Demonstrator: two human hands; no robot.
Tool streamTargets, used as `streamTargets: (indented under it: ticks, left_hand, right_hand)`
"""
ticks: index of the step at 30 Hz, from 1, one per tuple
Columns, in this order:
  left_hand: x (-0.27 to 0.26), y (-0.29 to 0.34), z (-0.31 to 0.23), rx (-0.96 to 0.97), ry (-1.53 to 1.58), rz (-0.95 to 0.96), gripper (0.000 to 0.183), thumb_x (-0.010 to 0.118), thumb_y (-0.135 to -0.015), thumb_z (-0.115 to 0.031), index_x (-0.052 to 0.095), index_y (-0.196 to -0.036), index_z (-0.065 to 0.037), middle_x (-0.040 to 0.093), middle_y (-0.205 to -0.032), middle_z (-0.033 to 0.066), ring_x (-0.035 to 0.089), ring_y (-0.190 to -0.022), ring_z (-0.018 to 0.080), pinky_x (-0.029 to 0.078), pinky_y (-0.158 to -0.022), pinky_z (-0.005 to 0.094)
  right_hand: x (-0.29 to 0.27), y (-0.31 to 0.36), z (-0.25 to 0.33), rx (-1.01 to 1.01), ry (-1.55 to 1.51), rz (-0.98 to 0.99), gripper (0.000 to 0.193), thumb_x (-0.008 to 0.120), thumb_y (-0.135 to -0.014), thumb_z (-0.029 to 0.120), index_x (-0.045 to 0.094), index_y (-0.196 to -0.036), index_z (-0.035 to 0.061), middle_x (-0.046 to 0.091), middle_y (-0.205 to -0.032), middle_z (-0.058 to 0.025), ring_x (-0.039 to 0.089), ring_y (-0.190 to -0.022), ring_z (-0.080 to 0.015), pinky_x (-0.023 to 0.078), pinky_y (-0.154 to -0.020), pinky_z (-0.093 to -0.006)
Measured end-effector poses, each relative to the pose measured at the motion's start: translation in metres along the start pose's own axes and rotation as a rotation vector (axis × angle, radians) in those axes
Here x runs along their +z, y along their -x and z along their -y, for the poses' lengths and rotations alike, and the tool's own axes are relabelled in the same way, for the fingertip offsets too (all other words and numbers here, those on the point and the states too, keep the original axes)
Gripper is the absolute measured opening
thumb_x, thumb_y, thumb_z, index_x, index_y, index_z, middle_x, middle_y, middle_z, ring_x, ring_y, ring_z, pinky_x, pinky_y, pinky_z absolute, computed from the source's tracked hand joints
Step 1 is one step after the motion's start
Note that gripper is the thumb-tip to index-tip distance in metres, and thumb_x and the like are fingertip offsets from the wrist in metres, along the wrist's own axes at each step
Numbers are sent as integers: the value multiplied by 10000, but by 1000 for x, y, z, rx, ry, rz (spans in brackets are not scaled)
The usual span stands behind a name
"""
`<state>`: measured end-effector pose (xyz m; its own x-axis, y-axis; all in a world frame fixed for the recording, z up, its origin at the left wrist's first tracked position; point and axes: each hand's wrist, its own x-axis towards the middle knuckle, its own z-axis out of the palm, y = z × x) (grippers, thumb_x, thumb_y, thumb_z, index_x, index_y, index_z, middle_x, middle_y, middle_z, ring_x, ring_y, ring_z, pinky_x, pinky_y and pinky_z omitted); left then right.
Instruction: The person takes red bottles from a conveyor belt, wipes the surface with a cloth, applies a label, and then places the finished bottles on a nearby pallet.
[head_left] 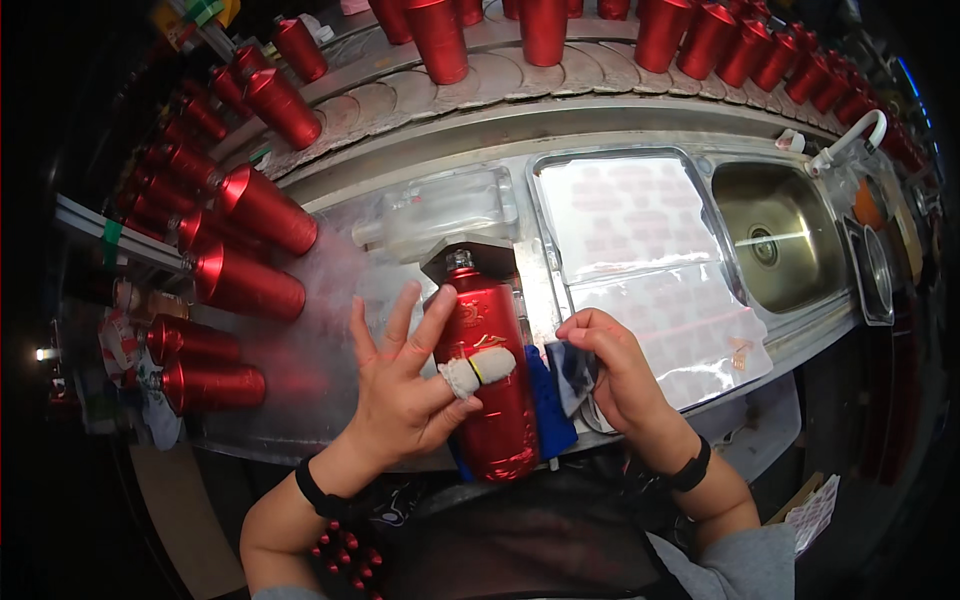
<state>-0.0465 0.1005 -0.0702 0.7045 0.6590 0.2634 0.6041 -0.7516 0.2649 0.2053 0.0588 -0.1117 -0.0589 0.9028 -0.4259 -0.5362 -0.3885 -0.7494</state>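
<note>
A shiny red metallic bottle [495, 425] lies in front of me, its neck pointing away, with gold raised markings on its side. Its neck end rests at a dark angular holder [495, 258], and a blue cloth [552, 405] shows along its right side. My left hand [400, 390] is over the bottle's left side with fingers spread; one finger, wrapped in a white covering [490, 367], lies across the bottle. To the right, my right hand [635, 380] pinches a dark, flat, bluish piece [570, 378] whose exact kind I cannot make out.
White sheets with pale red prints [630, 215] lie in a shallow tray right of the bottle. Beyond it are a metal sink [775, 240] and white faucet [850, 140]. Red bottles [245, 280] crowd the left; several more stand on a curved conveyor [500, 85] at the back.
</note>
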Motion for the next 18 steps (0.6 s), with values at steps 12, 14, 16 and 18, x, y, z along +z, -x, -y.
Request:
streamTargets:
  ticks: [12, 14, 16, 18]
  left_hand:
    - [3, -17, 32, -173, 28, -114, 384, 447, -989, -325, 660, -1268, -167, 271, -1586, 163, 158, -1483, 379, -29, -1135, 614]
    - [2, -5, 27, -219, 105, -158, 361, 497, -970, -346, 680, -1227, -172, 272, -1583, 169, 176, -1470, 400, -13, -1124, 636]
    - [2, 5, 26, -247, 210, -205, 339, 546, -951, -383, 722, -1135, -159, 254, -1585, 188, 187, -1458, 427, 1, -1110, 662]
    - [-2, 7, 20, -205, 197, -190, 342, 543, -953, -392, 728, -1117, -154, 255, -1584, 188, 185, -1458, 428, 5, -1108, 664]
  right_hand:
    - [38, 25, 20, -344, 351, -9, 401, 660, -805, -77, 447, -1131, 22, 569, -1010, -76, 586, -897, -83, 491, -756, -218]
    - [36, 24, 21, -343, 376, -19, 392, 662, -808, -74, 449, -1124, 21, 572, -998, -71, 588, -879, -83, 493, -748, -220]
    - [38, 21, 20, -338, 400, -31, 384, 663, -811, -72, 450, -1117, 20, 576, -987, -66, 590, -861, -82, 496, -740, -222]
    - [43, 14, 17, -494, 413, -43, 346, 671, -818, -60, 476, -1094, 14, 592, -941, -59, 595, -819, -79, 496, -712, -225]
